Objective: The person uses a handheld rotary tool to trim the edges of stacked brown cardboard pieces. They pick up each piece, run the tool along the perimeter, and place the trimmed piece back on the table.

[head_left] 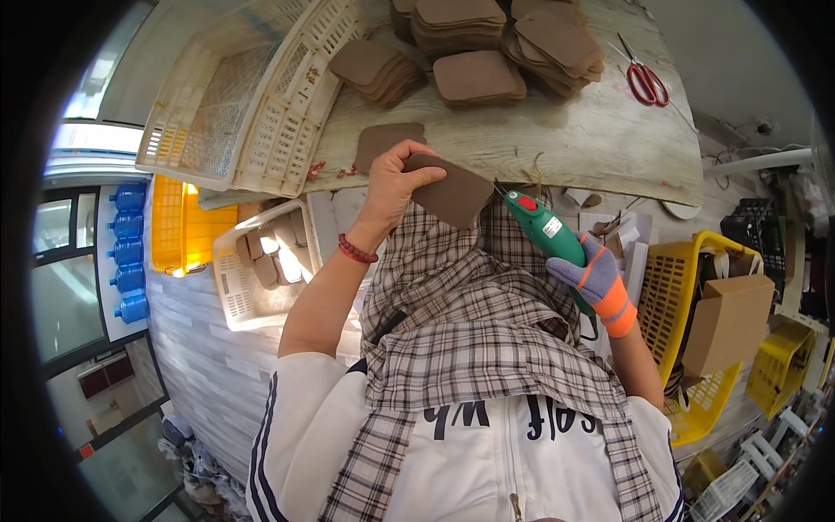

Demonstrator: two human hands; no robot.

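Observation:
My bare left hand (391, 181), a red bracelet at its wrist, pinches a flat brown rounded-corner piece (456, 197) between thumb and fingers, over my lap at the table's front edge. In a purple and orange glove, my right hand (598, 280) is wrapped round a green handheld power tool (541, 226) with a red switch. The tool's thin metal tip points at the right edge of the held piece; whether they touch I cannot tell. Another brown piece (383, 142) lies on the table just behind my left hand.
Stacks of brown pieces (475, 76) stand at the back of the worn table (565, 157), with red-handled scissors (644, 84) to their right. White plastic crates (291, 91) sit at the left. A low white crate (233, 291), yellow baskets (665, 283) and a cardboard box (729, 322) flank me.

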